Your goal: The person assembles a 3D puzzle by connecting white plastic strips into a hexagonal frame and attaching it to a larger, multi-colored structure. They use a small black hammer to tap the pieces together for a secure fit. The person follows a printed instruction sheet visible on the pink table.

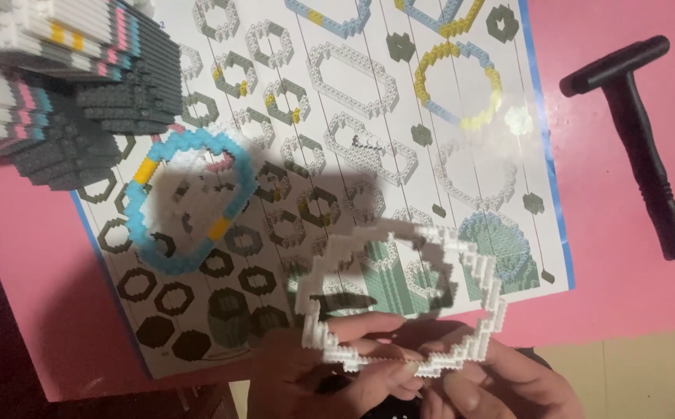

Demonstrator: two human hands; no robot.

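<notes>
At six o'clock over the pink tabletop, both hands, left hand and right hand, pinch a white ring of tiny building bricks, looking finished, while a blue-and-yellow brick ring lies at nine o'clock on the printed paper guide.

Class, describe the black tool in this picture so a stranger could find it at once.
Start at the pink table, then look right of the big instruction sheet. There lies the black tool, hammer-shaped. It alone is solid black, unlike the white brick ring and blue brick ring.

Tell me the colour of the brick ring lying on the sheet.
Light blue with yellow segments, head view.
</notes>
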